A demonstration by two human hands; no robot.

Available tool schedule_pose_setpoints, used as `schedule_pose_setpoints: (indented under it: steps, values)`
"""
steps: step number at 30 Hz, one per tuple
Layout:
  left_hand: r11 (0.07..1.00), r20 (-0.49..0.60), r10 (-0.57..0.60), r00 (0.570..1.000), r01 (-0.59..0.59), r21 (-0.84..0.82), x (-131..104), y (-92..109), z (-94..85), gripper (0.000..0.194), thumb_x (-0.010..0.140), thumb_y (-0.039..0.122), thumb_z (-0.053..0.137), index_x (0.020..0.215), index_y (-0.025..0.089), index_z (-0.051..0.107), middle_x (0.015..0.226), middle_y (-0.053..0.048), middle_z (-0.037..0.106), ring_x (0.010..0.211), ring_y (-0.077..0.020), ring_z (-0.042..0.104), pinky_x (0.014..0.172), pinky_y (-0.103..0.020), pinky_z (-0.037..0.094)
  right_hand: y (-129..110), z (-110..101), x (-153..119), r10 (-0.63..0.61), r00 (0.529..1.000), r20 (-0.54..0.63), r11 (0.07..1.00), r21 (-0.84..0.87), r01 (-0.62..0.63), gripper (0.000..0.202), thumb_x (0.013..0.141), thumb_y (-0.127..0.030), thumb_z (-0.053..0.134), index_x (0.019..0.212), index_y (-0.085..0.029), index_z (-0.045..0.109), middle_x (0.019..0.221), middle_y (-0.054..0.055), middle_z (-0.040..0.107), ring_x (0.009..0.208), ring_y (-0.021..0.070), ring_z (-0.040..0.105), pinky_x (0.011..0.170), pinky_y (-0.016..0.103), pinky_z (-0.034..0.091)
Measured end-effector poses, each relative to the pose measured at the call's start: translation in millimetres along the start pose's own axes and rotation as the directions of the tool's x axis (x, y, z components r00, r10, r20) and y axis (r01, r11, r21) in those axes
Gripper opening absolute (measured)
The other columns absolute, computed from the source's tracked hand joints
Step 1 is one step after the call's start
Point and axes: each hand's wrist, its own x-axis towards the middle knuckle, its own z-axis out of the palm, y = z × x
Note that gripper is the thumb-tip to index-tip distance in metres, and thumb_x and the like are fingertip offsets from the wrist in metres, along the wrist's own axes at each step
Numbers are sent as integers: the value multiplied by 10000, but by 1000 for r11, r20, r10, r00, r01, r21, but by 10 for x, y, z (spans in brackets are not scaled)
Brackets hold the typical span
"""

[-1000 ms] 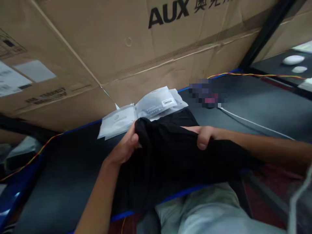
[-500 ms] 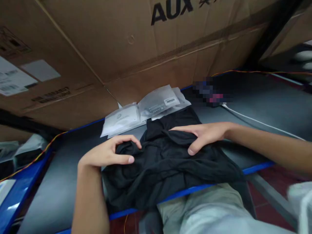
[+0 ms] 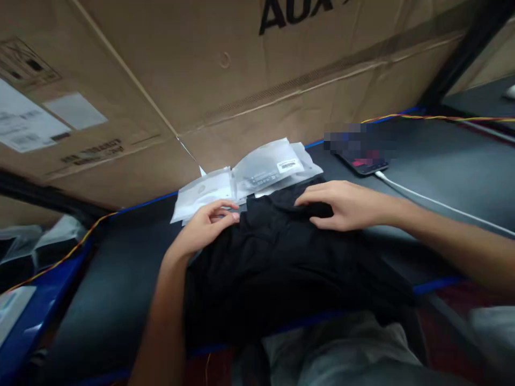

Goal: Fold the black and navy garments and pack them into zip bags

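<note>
A dark, crumpled black garment lies on the dark tabletop and hangs over its front edge. At the garment's upper left edge, my left hand is closed, thumb close to the curled fingers, with a bit of the cloth at the tips. My right hand rests on the upper right part of the cloth. Its fingers are bent and the thumb stands apart from them, dark fabric showing in the gap. Behind the garment lie frosted plastic bags, one with a barcode label; the cloth's top edge meets them.
A large cardboard box stands along the back. To the right lies a phone with a white cable running across the tabletop. A yellow-red wire crosses the left side, near a blue surface with bagged items.
My left hand has moved up and right from the garment's left side to its upper edge. My right hand has shifted slightly upward, and the fabric beneath lies flatter.
</note>
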Motion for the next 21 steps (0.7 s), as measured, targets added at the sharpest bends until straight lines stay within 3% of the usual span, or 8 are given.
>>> schedule_pose_setpoints:
  steps: [4,9,11,15,18,21]
  values:
    - [999,-71,-40,997,40,-5,118,-104,149,534,744,449,730,1184,172,608,918,-35,678,633,-126,602,590,-242,455,83,-90,-43,68,997,23,997,-35,-67,399,762,-237,633,1153,-210,704,1140,65,727,1000,258,686,850,340,514]
    - [998,-100,53,994,-57,-38,148,-69,260,351,716,333,733,1022,164,704,885,-23,662,586,-92,544,589,-234,452,131,-124,-21,149,980,-128,989,22,-147,362,762,-201,585,1092,-188,732,987,54,760,860,239,697,757,311,505]
    - [989,-162,65,985,-85,-118,145,-25,286,337,717,353,733,996,166,708,897,-33,686,663,-122,598,643,-246,483,126,-109,6,219,950,-222,976,42,-215,364,749,-212,586,1080,-172,732,921,50,760,791,229,686,720,307,494]
    - [960,-304,32,952,-114,-255,186,-15,355,451,698,391,739,1085,166,682,1093,-83,710,1004,-225,663,917,-349,516,146,-78,48,336,860,-383,936,31,-352,340,747,-231,582,1044,-157,730,888,65,751,741,227,661,697,323,488]
    - [966,-255,43,966,-106,-236,228,-72,402,583,694,394,737,1224,179,626,1271,-114,660,1171,-275,618,1020,-419,480,208,-61,51,400,807,-434,889,-32,-458,354,769,-231,584,1084,-127,710,920,108,741,760,253,652,733,368,494]
    - [986,-145,102,984,-120,-118,229,-115,409,615,741,388,708,1308,194,568,1357,-116,608,1220,-270,591,1020,-412,484,260,-48,36,386,817,-429,877,-104,-470,402,800,-255,608,1176,-121,657,1134,170,693,954,312,638,867,433,483]
